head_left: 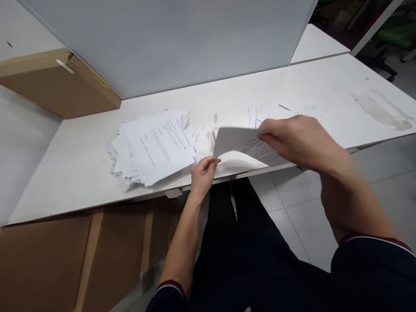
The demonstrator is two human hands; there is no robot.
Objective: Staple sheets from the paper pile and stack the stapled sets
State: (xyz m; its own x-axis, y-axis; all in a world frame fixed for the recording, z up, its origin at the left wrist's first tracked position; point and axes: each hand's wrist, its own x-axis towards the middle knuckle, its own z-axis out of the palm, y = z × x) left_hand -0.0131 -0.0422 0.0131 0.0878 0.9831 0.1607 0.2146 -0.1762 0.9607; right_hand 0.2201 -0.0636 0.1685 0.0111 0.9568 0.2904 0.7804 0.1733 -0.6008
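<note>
A printed sheet of paper [235, 139] is held up and bent over the front edge of the white table. My right hand [292, 138] is closed on its upper right part, thumb and fingers pinched together. At the lower left corner of the sheet, my left hand [204, 174] pinches with thumb and fingertips. To the left lies an uneven pile of printed papers [159, 147], its edges fanned out. Behind the raised sheet, more papers [254, 116] lie on the table, partly hidden by it and my right hand. A small cream-coloured object [215, 132] shows beside the sheet.
The white table [328, 99] runs across the view, with a grey panel [182, 47] along its back. A cardboard box [65, 89] stands at the far left. Below the table on the left are more cardboard boxes [117, 251]. Pale floor tiles [302, 216] show at right.
</note>
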